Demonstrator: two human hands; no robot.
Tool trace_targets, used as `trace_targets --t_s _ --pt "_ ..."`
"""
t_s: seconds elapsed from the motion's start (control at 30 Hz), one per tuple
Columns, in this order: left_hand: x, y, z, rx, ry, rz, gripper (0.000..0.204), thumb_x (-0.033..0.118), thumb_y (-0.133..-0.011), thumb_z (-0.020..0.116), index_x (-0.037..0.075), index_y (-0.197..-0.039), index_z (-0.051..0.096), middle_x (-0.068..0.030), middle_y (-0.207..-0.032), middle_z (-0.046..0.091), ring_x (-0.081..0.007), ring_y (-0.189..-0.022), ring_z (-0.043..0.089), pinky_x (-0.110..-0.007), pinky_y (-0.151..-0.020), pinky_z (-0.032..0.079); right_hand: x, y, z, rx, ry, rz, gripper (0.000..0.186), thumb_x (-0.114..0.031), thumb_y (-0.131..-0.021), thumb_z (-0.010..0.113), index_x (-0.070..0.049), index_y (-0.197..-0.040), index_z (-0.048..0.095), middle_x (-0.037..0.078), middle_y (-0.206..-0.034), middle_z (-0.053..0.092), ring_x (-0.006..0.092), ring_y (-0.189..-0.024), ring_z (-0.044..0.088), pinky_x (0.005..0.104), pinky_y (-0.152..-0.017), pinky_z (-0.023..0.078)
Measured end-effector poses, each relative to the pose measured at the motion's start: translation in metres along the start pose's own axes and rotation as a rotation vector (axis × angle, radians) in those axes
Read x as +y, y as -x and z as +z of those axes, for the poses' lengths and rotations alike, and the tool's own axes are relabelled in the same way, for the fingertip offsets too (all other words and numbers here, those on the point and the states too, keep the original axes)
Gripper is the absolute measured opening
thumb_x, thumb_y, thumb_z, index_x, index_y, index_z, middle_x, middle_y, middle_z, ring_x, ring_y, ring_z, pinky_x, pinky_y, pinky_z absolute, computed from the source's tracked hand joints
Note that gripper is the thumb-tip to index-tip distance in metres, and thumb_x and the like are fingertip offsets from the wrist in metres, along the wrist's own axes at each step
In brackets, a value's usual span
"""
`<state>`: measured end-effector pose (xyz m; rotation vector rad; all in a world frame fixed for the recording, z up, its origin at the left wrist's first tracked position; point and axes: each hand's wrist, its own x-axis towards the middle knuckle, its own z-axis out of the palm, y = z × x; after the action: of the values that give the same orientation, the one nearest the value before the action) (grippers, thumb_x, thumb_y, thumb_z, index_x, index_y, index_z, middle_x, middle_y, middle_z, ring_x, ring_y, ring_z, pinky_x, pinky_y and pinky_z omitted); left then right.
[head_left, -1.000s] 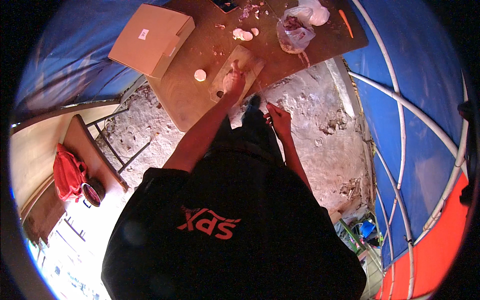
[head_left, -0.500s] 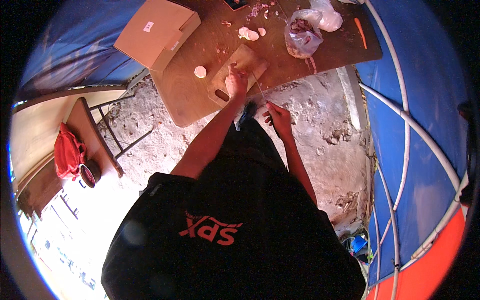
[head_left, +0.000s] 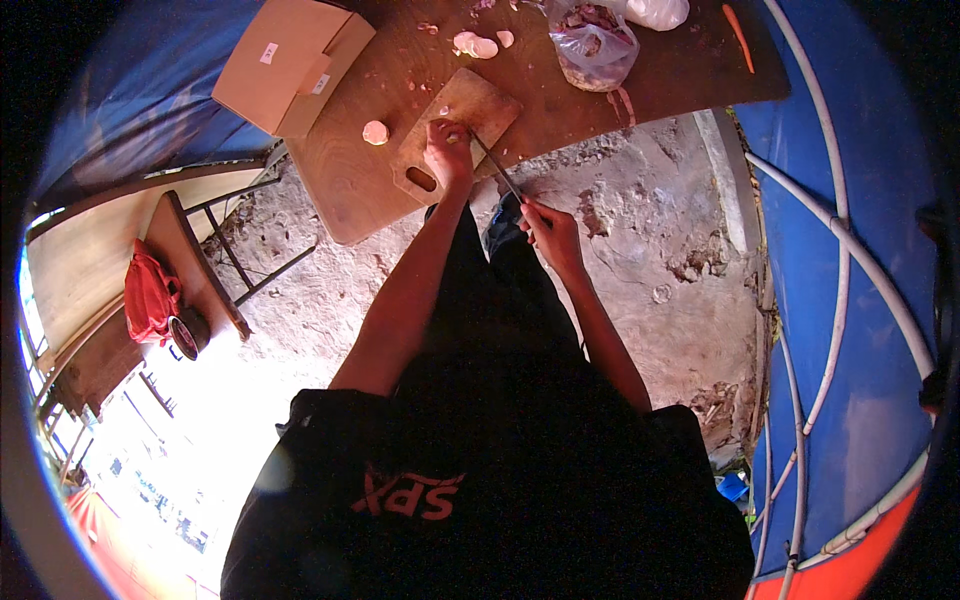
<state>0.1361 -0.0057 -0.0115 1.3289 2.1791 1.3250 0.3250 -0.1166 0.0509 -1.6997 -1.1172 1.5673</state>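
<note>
A wooden cutting board [head_left: 466, 98] with a handle slot lies aslant near the table's front edge. My left hand [head_left: 449, 155] rests over it, fingers curled and pressed together around something small that they mostly hide. In my right hand [head_left: 553, 238], just off the table edge, is the handle of a knife [head_left: 497, 166]. Its thin blade slants up and left, with the tip close beside my left fingers. Left of the board sits a pale round piece [head_left: 376, 132]. Beyond the board are more pale lumps [head_left: 474, 45] and scattered pinkish scraps.
On the brown table [head_left: 680, 85] stand a cardboard box [head_left: 290, 62] at left and a clear plastic bag [head_left: 597, 65] of reddish pieces. A white bag [head_left: 657, 12] and an orange stick-like thing [head_left: 738, 38] lie at far right. A red bag [head_left: 150, 298] rests on a bench at left.
The whole view has shifted a little. My left fingers, raised before, are now curled down on the board. The knife has turned more aslant, its tip near my left hand.
</note>
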Motion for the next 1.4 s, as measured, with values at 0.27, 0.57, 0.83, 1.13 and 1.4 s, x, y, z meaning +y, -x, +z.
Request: trace_targets --t_s 0.27,0.57,0.83,1.13,1.4 --pt "0.004 0.001 0.001 -0.007 0.007 -0.017 0.017 0.007 -0.073 0.073 0.007 -0.083 0.060 -0.0067 -0.086 0.070 -0.0300 -0.078 0.069 -0.040 -0.069 0.052 0.002 0.009 0.005 0.090 0.181 -0.112 0.033 -0.026 -0.094 0.064 -0.003 -0.118 0.067 0.008 -0.076 0.070 0.0089 -0.064 0.063 0.0258 -0.055 0.049" --pt "0.004 0.000 -0.001 -0.053 0.011 -0.018 0.017 0.009 -0.074 0.075 0.005 -0.083 0.060 -0.0070 -0.090 0.070 -0.0298 -0.079 0.069 -0.040 -0.068 0.053 -0.034 0.019 0.013 0.184 0.413 -0.279 0.026 -0.020 -0.093 0.063 0.000 -0.108 0.069 0.022 -0.086 0.069 0.0342 -0.077 0.069 0.0359 -0.067 0.052" --pt "0.000 -0.004 -0.005 -0.105 0.017 -0.009 0.016 0.008 -0.073 0.076 0.005 -0.080 0.062 -0.0067 -0.083 0.070 -0.0295 -0.077 0.070 -0.039 -0.068 0.054 -0.031 0.000 0.019 0.156 0.395 -0.299 0.025 -0.020 -0.092 0.064 0.001 -0.104 0.070 0.024 -0.088 0.067 0.0356 -0.081 0.068 0.0370 -0.068 0.052" --pt "-0.011 -0.004 -0.006 -0.165 0.015 0.102 0.020 0.010 -0.078 0.075 0.004 -0.089 0.060 -0.0056 -0.085 0.072 -0.0224 -0.076 0.072 -0.034 -0.064 0.055 -0.028 0.020 0.009 0.159 0.334 -0.211 0.026 -0.020 -0.092 0.065 0.001 -0.107 0.069 0.024 -0.089 0.068 0.0324 -0.079 0.070 0.0350 -0.065 0.051" --pt "-0.008 -0.002 -0.006 -0.134 -0.003 0.086 0.018 0.008 -0.077 0.073 0.009 -0.088 0.059 -0.0043 -0.085 0.071 -0.0290 -0.075 0.070 -0.042 -0.065 0.054 -0.032 0.010 0.020 0.159 0.349 -0.272 0.028 -0.021 -0.092 0.064 0.002 -0.108 0.069 0.024 -0.090 0.068 0.0323 -0.080 0.070 0.0336 -0.068 0.052"
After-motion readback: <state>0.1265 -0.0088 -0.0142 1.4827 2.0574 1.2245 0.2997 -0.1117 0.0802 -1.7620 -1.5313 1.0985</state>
